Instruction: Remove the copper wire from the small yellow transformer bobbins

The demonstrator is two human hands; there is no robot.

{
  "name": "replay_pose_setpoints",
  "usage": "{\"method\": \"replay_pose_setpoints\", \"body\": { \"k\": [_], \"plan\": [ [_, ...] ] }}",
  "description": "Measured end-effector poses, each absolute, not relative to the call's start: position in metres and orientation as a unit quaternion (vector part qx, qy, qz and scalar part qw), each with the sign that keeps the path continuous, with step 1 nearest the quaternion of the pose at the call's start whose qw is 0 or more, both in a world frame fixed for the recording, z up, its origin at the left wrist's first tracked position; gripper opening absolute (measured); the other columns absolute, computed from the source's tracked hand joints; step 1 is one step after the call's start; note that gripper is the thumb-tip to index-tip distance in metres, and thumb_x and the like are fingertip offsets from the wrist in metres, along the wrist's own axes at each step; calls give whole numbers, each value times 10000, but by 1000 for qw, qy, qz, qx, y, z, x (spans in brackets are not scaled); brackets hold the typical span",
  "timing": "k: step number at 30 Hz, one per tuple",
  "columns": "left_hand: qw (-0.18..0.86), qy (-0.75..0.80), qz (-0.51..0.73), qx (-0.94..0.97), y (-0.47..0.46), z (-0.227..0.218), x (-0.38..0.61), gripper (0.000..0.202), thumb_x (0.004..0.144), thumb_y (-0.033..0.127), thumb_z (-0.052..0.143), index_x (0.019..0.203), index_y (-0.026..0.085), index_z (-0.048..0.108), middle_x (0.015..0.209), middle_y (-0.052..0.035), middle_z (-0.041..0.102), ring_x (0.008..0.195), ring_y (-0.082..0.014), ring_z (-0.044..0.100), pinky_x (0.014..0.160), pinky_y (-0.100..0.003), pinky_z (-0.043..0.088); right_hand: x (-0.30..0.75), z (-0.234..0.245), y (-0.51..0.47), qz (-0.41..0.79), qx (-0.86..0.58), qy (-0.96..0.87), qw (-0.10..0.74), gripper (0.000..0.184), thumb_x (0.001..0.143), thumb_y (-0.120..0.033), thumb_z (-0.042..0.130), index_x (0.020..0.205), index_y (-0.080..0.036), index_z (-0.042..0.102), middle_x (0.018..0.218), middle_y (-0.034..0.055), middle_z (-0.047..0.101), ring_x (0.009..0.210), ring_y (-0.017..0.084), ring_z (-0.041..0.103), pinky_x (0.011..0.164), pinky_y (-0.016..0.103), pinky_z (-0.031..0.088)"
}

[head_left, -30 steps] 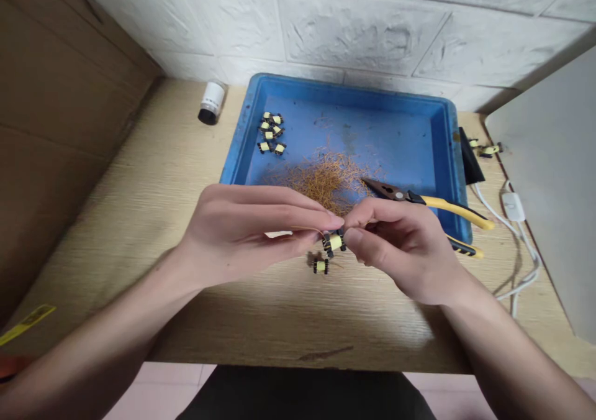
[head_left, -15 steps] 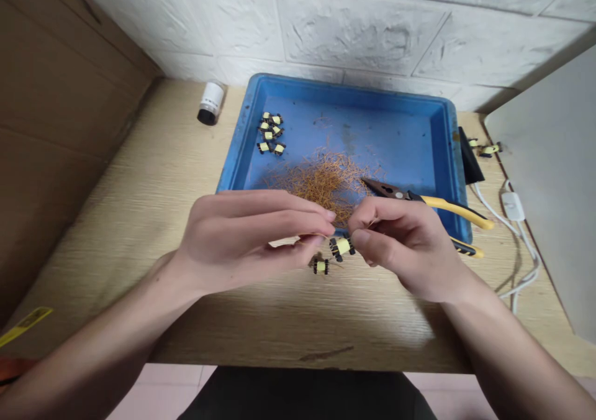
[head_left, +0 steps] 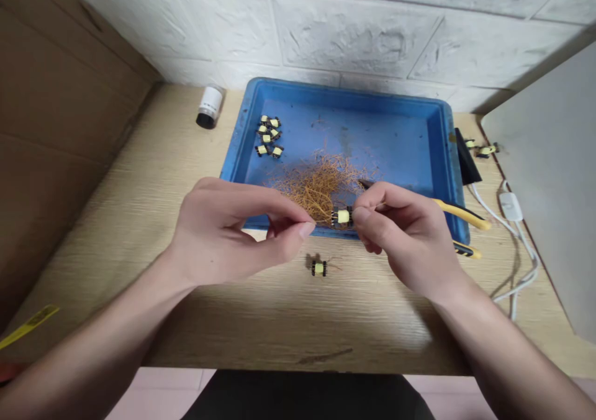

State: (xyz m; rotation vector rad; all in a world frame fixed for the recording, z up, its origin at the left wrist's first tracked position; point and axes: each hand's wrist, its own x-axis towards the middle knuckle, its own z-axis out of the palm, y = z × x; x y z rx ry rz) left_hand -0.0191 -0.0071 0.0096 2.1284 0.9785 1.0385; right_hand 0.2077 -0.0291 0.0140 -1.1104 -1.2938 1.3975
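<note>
My right hand (head_left: 395, 237) pinches a small yellow-taped transformer coil (head_left: 342, 216) with black ends between thumb and fingertips, just over the blue plastic tray's (head_left: 347, 91) front rim. My left hand (head_left: 233, 230) sits close beside it, fingers curled and thumb against forefinger, with nothing visible in them. A tangle of copper wire clippings (head_left: 316, 187) lies in the tray behind the held coil. Several finished-looking coils (head_left: 267, 135) are grouped at the tray's back left. One more coil (head_left: 319, 268) stands on the wooden table (head_left: 116, 221) below my hands.
Yellow-handled pliers (head_left: 460, 216) lie across the tray's right rim, partly behind my right hand. A white-capped bottle (head_left: 209, 106) stands at the back left. More coils (head_left: 487, 150) lie at the right, near a white cable (head_left: 511, 207). Cardboard and a brick wall bound the table.
The held coil has risen from the table area to over the tray's front rim. My left hand has drawn back from it, and its fingers have curled.
</note>
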Motion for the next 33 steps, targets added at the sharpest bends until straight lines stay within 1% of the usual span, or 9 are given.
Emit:
{"method": "replay_pose_setpoints", "body": {
  "k": [2,4,7,13,18,21,26,30,33],
  "plan": [
    [245,371,390,807,-10,12,-19,143,854,136,793,815,273,778,582,124,711,445,-41,613,479,-124,499,206,14,-30,548,-464,-530,451,238,917,-193,670,697,-227,588,567,-73,521,500,77,419,464,257,286],
    [206,382,391,812,-12,14,-19,127,855,159,779,810,278,773,548,119,679,433,-50,600,472,-145,497,205,15,-30,538,-475,-534,446,237,908,-182,672,693,-223,581,569,-75,514,505,73,406,465,259,256],
    [172,387,409,809,-12,16,-18,118,855,177,767,789,274,755,510,106,631,408,-55,557,430,-169,454,205,15,-32,541,-477,-534,440,230,901,-170,674,696,-219,581,590,-73,525,520,71,408,476,261,241],
    [148,398,436,794,-10,14,-17,124,867,163,771,807,271,758,544,94,649,427,-58,539,404,-200,396,206,13,-33,549,-473,-544,424,237,918,-158,677,710,-218,580,625,-69,542,545,71,428,497,254,265],
    [184,406,431,785,-7,12,-15,129,912,186,779,832,286,762,605,81,656,472,-70,528,442,-248,401,207,13,-32,545,-474,-554,414,232,917,-170,698,716,-221,594,634,-54,562,555,86,452,503,260,292],
    [195,356,441,800,-2,10,-16,122,894,175,787,850,285,761,697,56,676,518,-79,541,458,-266,404,208,13,-32,542,-478,-555,412,223,912,-181,708,718,-224,607,633,-48,576,556,93,453,504,265,303],
    [237,378,415,793,2,7,-19,127,933,188,765,881,303,773,840,17,694,647,-116,590,552,-300,478,208,13,-33,543,-473,-558,412,222,918,-175,707,725,-225,608,635,-49,570,555,96,445,507,272,296],
    [258,373,394,799,2,10,-18,164,957,173,717,815,254,726,807,21,686,659,-116,610,577,-290,474,207,12,-33,545,-467,-554,421,243,929,-158,701,721,-226,595,644,-51,573,568,97,463,522,274,303],
    [319,393,366,781,3,14,-19,220,951,171,671,741,231,691,752,21,656,623,-123,585,565,-299,442,207,11,-34,541,-464,-557,427,247,936,-157,700,725,-226,591,648,-51,575,576,98,469,527,273,312]
  ]
}}
